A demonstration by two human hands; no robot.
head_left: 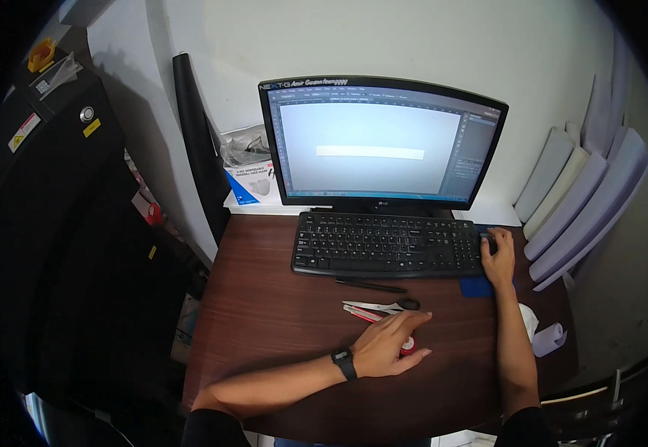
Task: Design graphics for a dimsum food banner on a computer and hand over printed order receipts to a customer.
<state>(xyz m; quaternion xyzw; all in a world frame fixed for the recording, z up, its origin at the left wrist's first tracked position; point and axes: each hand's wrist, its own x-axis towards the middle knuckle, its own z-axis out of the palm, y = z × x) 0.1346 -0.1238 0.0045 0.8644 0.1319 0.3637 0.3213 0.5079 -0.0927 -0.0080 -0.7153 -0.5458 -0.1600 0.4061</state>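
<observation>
My left hand [383, 346], with a black watch [344, 363] at its wrist, rests on the brown desk [264, 320]. Its fingers stretch to the right and the thumb stands apart. Between thumb and fingers shows part of a small round red and white thing [408, 346], mostly covered. Just beyond the hand lie scissors [383, 305] and a slim red tool [363, 313], partly under it. My right hand [498, 259] is closed over a dark computer mouse [489, 240] on a blue mouse pad [477, 287].
A black keyboard [383, 244] sits before a monitor [372, 141] showing a white bar in an editing window. A black pen [371, 285] lies nearer. Paper rolls [551, 175] lean at right; a small roll [550, 340] lies by my forearm. A black machine [63, 223] stands left.
</observation>
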